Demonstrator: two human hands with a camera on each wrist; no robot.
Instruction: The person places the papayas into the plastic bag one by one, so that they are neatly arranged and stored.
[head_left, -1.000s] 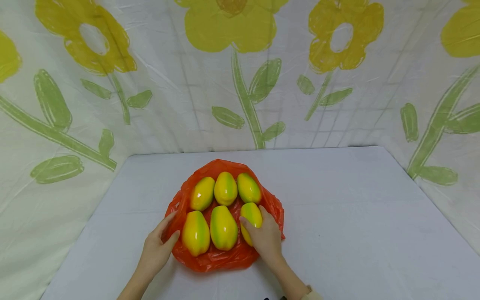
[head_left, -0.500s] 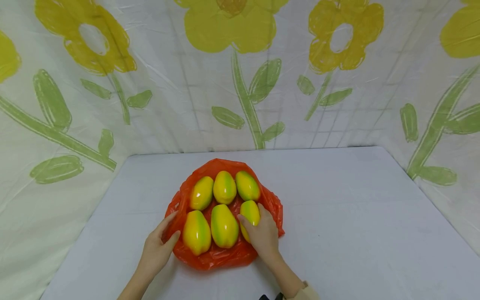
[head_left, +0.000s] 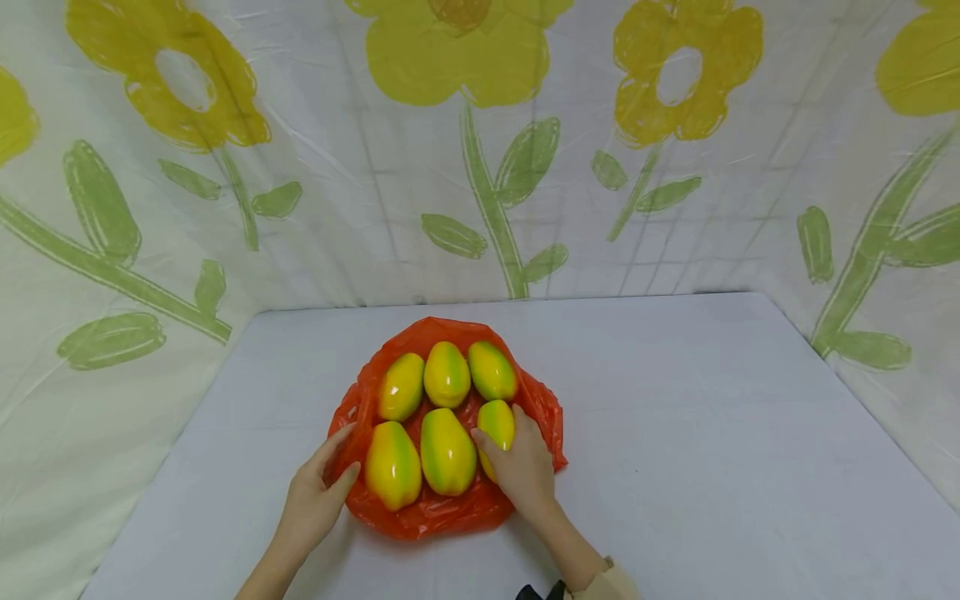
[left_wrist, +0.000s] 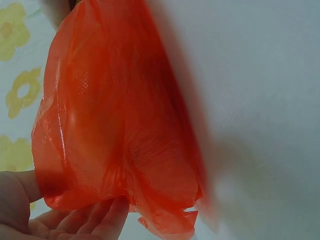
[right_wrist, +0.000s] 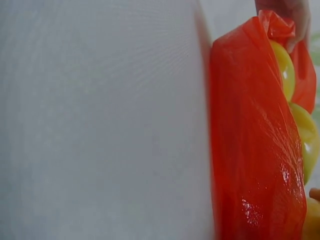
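An opened-out red plastic bag (head_left: 442, 523) lies on the table with several glossy yellow papayas (head_left: 447, 454), green-striped, in two rows. At its left side, my left hand (head_left: 311, 496) holds the bag's edge between thumb and fingers. The left wrist view shows that hand (left_wrist: 15, 207) at the bag's wall (left_wrist: 100, 125), partly hidden by the plastic. My right hand (head_left: 528, 471) grips the front-right papaya (head_left: 496, 423), thumb on its left and fingers on its right. In the right wrist view only a fingertip (right_wrist: 315, 194) of it shows, beyond the bag's side (right_wrist: 250, 140).
A white-covered table (head_left: 675, 417) extends around the bag, widest to the right. Behind and beside it hangs a white curtain (head_left: 315, 225) printed with yellow flowers. A small dark object (head_left: 529, 592) sits at the bottom edge, near the right sleeve (head_left: 603, 583).
My right hand and the front-right papaya have shifted slightly back and left. The left hand keeps its place at the bag's edge.
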